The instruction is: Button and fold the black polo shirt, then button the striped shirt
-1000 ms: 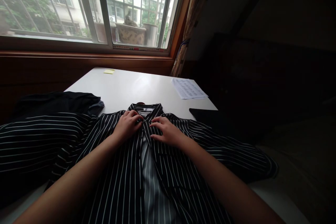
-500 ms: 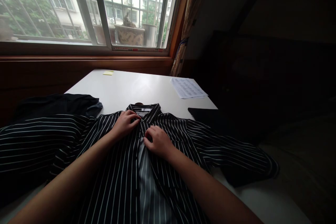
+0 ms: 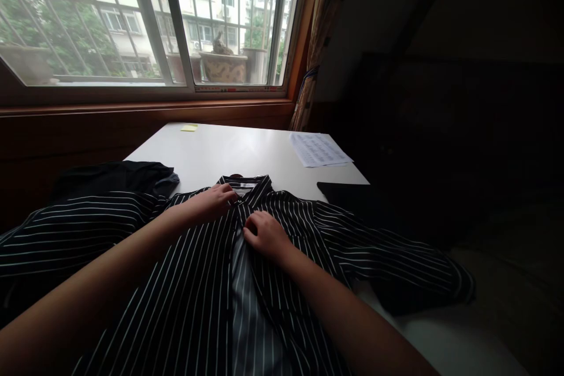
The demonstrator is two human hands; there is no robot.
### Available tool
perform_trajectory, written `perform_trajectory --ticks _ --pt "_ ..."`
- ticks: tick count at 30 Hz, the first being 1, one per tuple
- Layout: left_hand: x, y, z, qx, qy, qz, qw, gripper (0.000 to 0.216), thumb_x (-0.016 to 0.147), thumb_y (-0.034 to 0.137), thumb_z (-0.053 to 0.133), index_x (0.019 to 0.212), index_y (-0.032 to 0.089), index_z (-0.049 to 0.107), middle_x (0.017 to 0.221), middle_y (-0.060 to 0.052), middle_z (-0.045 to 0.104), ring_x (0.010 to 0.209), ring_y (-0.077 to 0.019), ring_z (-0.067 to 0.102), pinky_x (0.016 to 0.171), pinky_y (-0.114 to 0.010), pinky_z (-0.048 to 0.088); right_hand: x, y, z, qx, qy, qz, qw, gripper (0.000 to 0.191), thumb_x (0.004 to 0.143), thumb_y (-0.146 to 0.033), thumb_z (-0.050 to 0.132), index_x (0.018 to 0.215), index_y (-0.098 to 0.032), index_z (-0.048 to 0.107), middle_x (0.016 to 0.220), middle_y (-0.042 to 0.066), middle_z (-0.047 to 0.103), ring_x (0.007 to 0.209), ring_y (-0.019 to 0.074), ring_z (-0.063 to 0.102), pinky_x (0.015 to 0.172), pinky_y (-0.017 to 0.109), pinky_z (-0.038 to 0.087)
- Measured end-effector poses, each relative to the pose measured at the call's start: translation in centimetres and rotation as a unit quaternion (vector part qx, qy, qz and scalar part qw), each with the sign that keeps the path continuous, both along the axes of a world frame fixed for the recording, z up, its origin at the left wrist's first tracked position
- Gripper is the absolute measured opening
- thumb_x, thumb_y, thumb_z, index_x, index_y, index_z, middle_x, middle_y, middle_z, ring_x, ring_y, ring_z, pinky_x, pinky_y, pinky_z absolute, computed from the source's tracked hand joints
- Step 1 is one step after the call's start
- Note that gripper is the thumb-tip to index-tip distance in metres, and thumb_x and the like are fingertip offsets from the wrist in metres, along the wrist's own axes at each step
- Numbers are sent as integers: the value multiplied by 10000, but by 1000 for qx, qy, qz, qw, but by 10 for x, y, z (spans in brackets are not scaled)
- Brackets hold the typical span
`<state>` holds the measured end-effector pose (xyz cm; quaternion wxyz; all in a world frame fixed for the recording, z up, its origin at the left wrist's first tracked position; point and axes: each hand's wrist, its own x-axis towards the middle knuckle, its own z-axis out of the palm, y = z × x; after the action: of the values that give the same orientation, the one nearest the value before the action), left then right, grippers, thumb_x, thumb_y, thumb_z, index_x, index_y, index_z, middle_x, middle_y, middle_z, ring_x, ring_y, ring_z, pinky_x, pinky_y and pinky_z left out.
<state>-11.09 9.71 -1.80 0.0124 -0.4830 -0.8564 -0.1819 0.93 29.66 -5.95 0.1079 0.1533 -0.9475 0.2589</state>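
A black shirt with white stripes [image 3: 200,288] lies face up, its sleeves spread to both sides. Its collar [image 3: 261,189] points toward the window, and the front hangs apart lower down, showing the greyish inside. My left hand [image 3: 220,198] is at the collar's left side, fingers curled onto the cloth at the neck opening; its fingertips are partly hidden. Just below the collar, my right hand [image 3: 267,236] pinches the right front edge, thumb and fingers curled together. A button between the fingers cannot be made out.
The shirt lies over a white table [image 3: 229,147]. Dark folded clothing [image 3: 114,179] sits at the left, and a dark flat item [image 3: 341,191] at the right. Printed sheets [image 3: 319,150] and a yellow sticky note [image 3: 189,127] lie farther back, before a barred window [image 3: 220,23].
The left wrist has turned and its forearm lies flatter, the hand shifting slightly right at the collar. My right hand stays nearly in place. The view has tilted and shifted slightly.
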Motion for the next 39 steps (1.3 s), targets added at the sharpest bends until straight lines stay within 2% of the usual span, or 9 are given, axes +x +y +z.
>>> perform_trajectory --ticks 4,8,12,16,20,23,29,34,39 --pt "24 -5 12 -36 35 -13 999 87 879 193 607 917 232 674 1032 -64 641 974 -227 601 917 -395 494 6 -4 4 39 7 -21 999 182 876 -368 633 862 -207 550 890 26 605 843 190 527 765 330 421" --pt "44 -11 -4 -33 -7 0 999 82 866 238 651 942 241 678 961 -45 637 874 -210 602 792 -347 506 11 -10 5 82 15 -43 996 312 816 -483 665 911 -216 537 977 56 607 894 235 520 766 368 419" --pt "52 -14 -25 32 -63 31 997 128 863 233 655 986 236 691 949 -44 620 837 -185 614 729 -293 513 11 -13 4 88 5 -62 994 231 821 -403 650 889 -217 531 970 61 608 906 239 518 776 370 413" --pt "56 -16 -35 91 -116 63 987 125 893 304 641 974 232 703 965 -40 612 832 -171 616 732 -285 524 9 -11 4 71 -1 -64 995 157 821 -328 633 839 -218 522 891 38 599 875 217 510 768 344 394" --pt "58 -18 -43 110 -121 67 984 161 918 347 613 973 230 710 990 -47 612 888 -186 610 793 -312 522 7 -10 4 59 -5 -63 996 128 827 -284 617 811 -215 510 864 22 595 852 197 499 763 328 375" --pt "59 -18 -47 113 -115 63 985 160 927 341 603 972 227 706 999 -50 611 918 -194 598 830 -328 508 8 -11 5 57 -6 -63 996 153 850 -325 605 816 -214 506 868 20 595 847 195 494 763 329 366" --pt "64 -13 -44 122 -119 87 982 91 893 284 635 925 218 691 976 -45 615 936 -209 580 855 -347 474 16 -15 12 100 -14 -46 994 255 827 -451 619 862 -215 530 977 55 605 923 240 495 765 367 365" --pt "67 -8 -40 130 -143 119 974 75 867 269 641 865 209 686 942 -38 615 917 -209 586 847 -344 463 20 -20 15 116 -32 -50 992 164 837 -367 585 852 -209 543 980 71 612 956 256 491 766 378 367" --pt "67 -8 -31 167 -190 137 958 109 859 291 635 840 194 680 912 -34 632 882 -197 605 814 -322 470 14 -16 14 84 -52 -45 994 104 834 -288 584 785 -204 546 892 52 614 893 225 498 760 354 376"
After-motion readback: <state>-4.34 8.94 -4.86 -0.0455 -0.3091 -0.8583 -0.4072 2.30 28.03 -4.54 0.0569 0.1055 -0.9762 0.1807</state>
